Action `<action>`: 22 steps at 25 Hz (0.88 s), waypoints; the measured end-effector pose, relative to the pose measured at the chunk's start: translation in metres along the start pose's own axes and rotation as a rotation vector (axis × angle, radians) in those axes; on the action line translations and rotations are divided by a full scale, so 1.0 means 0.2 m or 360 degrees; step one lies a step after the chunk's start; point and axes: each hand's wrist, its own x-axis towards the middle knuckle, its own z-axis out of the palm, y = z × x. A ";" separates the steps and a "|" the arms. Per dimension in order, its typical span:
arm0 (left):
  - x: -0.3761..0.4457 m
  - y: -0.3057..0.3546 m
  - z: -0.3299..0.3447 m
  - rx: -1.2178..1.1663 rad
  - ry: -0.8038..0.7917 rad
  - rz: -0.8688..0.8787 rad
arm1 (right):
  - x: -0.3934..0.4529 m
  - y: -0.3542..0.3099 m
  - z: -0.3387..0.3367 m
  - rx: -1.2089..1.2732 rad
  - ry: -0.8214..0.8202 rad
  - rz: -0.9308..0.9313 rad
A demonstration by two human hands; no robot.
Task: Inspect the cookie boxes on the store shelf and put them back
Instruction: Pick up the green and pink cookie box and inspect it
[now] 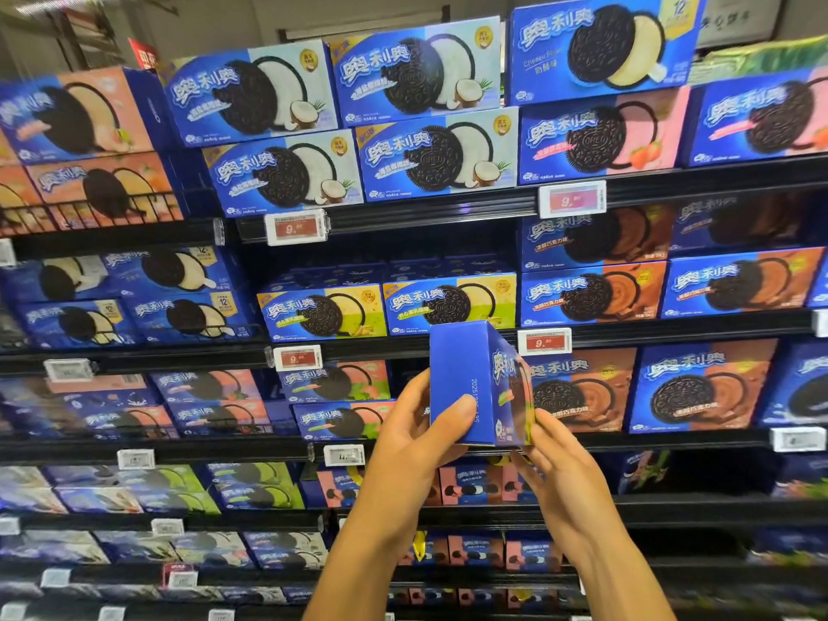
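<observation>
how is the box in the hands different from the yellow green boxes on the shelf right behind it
The held box stands on end, turned so its plain blue side panel with a printed code faces the camera; the shelf boxes lie flat with their cookie fronts facing out. The held box is gripped by the left hand and the right hand; the shelf boxes sit side by side, untouched. Both are blue with the same white logo.

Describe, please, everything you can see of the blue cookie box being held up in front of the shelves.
The blue cookie box looks like glossy cardboard, stood on end, its plain side panel with a small printed code facing the camera and its pictured front angled right. The left hand grips its lower left; the right hand holds its lower right corner.
</observation>
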 end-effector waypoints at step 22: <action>0.06 -0.27 -0.22 -0.1337 0.0178 -0.0207 | -0.01 -0.13 -0.10 0.0313 -0.0093 -0.0197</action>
